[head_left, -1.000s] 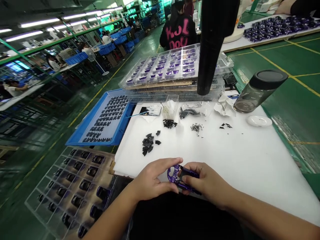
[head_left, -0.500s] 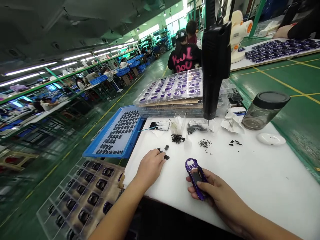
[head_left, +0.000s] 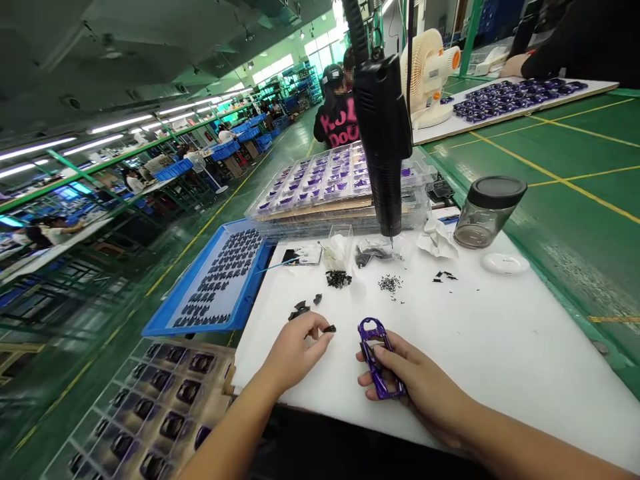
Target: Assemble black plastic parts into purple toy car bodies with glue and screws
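Between the fingertips of my left hand (head_left: 299, 348) is a small black plastic part (head_left: 330, 329), just above the white table top. My right hand (head_left: 417, 373) is closed around a purple toy car body shell (head_left: 373, 360), tilted, its open frame facing me and the thumb pressed on its inside. Several loose black parts (head_left: 299, 309) lie beyond my left hand. Farther back are a heap of small black pieces (head_left: 339, 279) and a scatter of tiny black screws (head_left: 391, 284). A black electric screwdriver (head_left: 383, 140) hangs above the table, bit pointing down.
A blue tray (head_left: 240, 293) of black parts stands at left, with a clear compartment tray (head_left: 113, 400) below it. Stacked trays with purple parts (head_left: 320, 177) stand behind. At right are a dark-lidded jar (head_left: 487, 210), a white oval object (head_left: 505, 264) and crumpled paper (head_left: 437, 238).
My left hand has lifted a small black part from the loose group and moved nearer the car shell. The shell has turned in my right hand. The camera view has swung to the right.
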A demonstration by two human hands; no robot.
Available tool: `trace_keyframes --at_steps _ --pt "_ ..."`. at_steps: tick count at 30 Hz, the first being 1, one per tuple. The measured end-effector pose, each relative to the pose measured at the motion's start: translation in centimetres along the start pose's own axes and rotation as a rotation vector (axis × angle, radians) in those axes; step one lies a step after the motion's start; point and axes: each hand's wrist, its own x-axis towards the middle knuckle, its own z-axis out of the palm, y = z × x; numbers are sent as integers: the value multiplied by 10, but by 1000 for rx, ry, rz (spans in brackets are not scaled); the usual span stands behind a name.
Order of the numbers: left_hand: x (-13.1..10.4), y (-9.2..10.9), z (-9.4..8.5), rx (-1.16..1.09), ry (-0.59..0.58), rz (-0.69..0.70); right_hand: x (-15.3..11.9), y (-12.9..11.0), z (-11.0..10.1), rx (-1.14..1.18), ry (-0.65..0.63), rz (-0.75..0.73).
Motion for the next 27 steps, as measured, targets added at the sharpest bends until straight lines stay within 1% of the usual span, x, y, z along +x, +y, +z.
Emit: trace_keyframes --at_steps 2,3,7,9,12,14,15,18,20,23,25,27 --pt "-5 11 2 -196 33 -22 -1 1 1 -43 -10 -25" --pt "-6 17 3 -253 49 -13 -1 2 1 -67 -21 -39" --pt "-4 34 10 -390 68 2 -1 5 -1 -130 -71 -68" --pt "-1 37 12 -435 53 -8 -1 5 -1 -132 -81 -76" --pt "0 35 13 -504 3 -32 -1 5 -1 -131 -83 -76" --pt "0 32 11 -551 12 -69 -1 4 -1 -128 -83 -70" --pt "0 31 9 -552 36 -90 -1 4 -1 -122 -81 -66" --pt "-1 25 5 -449 103 -160 0 4 -1 -107 -70 -55" --pt "-2 22 5 -349 86 -218 1 4 -1 -109 -45 -38" --pt "-5 18 8 -182 -31 -281 1 4 -1 -111 -5 -15" --pt "-10 15 10 -56 -107 -294 2 4 -1 -115 7 -8" --pt "-16 11 11 44 -156 -297 2 3 -1 -127 10 -5"
